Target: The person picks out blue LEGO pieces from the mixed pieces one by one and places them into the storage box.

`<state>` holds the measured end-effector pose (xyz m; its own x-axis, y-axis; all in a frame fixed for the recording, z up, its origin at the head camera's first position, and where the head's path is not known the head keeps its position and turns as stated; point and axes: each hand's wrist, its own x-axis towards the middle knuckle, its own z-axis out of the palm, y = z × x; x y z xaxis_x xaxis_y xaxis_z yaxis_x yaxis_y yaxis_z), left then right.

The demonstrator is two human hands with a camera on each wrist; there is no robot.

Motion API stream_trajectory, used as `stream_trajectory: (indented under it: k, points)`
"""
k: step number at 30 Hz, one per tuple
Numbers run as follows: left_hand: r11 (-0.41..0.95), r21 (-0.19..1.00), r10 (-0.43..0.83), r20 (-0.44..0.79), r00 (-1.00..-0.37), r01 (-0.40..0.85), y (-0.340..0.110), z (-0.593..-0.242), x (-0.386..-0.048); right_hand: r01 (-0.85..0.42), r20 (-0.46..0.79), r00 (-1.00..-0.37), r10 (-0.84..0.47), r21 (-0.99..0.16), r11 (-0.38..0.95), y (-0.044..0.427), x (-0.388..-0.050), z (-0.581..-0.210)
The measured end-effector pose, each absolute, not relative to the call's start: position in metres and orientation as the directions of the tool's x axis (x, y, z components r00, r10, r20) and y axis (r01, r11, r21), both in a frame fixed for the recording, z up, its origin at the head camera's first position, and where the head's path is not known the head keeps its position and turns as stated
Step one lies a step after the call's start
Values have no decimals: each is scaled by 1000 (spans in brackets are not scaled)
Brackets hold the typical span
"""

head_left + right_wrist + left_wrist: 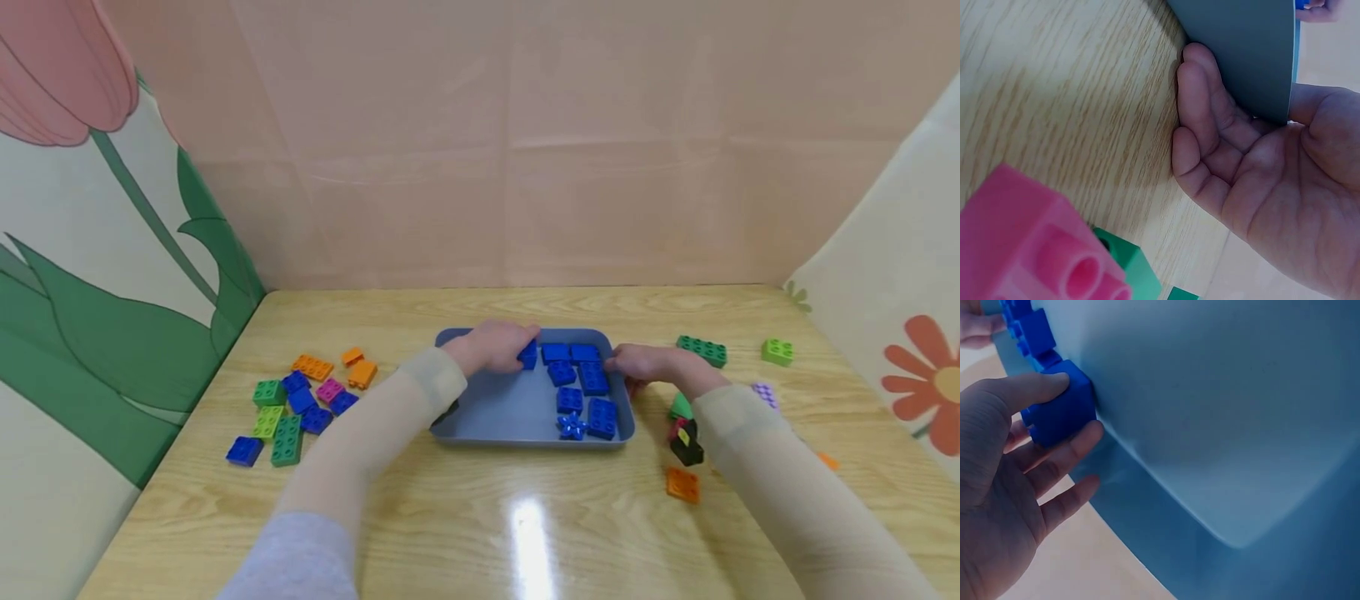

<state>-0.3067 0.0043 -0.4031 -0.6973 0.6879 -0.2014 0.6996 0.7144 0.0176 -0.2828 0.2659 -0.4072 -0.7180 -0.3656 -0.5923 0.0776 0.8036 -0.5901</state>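
Note:
A grey-blue tray (502,408) lies on the wooden table with several blue bricks along its right side. My left hand (501,343) pinches a blue brick (1069,409) between thumb and fingers, at the tray's far wall. In the left wrist view the brick's studs face the wall side. My right hand (647,365) grips the tray's right wall, with the thumb over the rim and the fingers curled against the outside, as the right wrist view shows. Near the tray's front right corner sit a blue star-shaped piece (572,427) and a blue brick (602,417).
Left of the tray lie mixed bricks: a green brick (287,441), an orange brick (312,367), a pink brick (330,390) and a blue brick (244,451). To the right are a dark green brick (702,350), a lime brick (777,351) and an orange piece (682,484).

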Motion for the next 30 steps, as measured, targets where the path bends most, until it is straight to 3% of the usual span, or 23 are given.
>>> stream_trajectory:
  k: [17,30]
  points:
    - [741,36,661,-214,-719,671,-2,-401,-308,60,-596,-710,-375,-582,811,266,-288,-408]
    - [680,-20,727,-104,-678,733,-28,-376,-290,59,-586,-716,-379,-592,804,272,-287,-411]
